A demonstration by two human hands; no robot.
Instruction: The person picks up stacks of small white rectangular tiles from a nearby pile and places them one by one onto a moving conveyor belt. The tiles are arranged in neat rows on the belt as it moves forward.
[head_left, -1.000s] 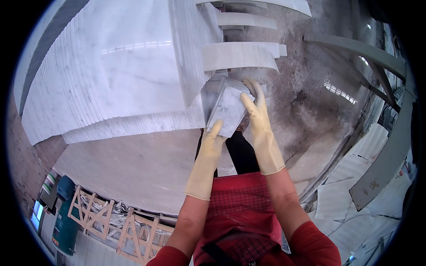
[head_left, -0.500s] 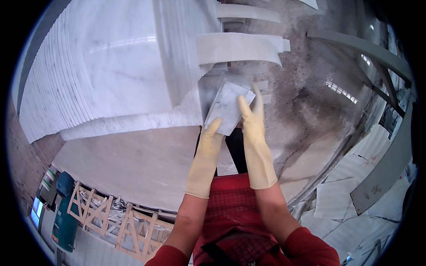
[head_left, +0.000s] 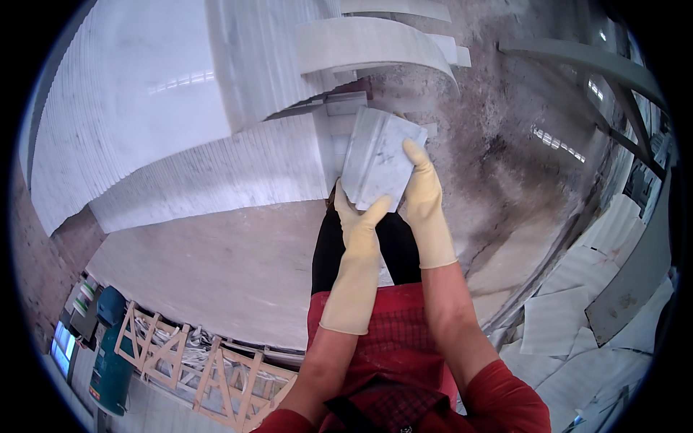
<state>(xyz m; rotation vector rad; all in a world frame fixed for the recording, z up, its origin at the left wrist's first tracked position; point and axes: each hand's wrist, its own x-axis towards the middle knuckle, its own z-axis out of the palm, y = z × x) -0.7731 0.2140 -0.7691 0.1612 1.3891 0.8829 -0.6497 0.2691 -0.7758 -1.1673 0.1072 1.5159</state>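
Note:
Between my gloved hands is a small stack of white marble tiles (head_left: pixel 393 162) with grey veins, tilted and with stepped long edges along its left side. My left hand (head_left: pixel 359 216) grips the near lower end, thumb lying on the top face and fingers at the left edge. On the right edge, my right hand (head_left: pixel 424 184) is closed with its thumb over the face; its other fingers are mostly hidden. Both hands wear long cream rubber gloves. Just left of the tiles stands a long row of upright thin marble slabs (head_left: pixel 224 169).
Larger polished marble slabs (head_left: pixel 159 72) lean at the upper left. A curved pale strip (head_left: pixel 375 45) juts out beyond the tiles. A grey metal frame (head_left: pixel 577 61) is at the upper right, broken slabs (head_left: pixel 556 321) at the lower right. Wooden crates (head_left: pixel 209 368) stand lower left.
The tiles have turned to show more of their stepped left edges. My left hand has shifted right along the near end, and my right hand has moved slightly right and down.

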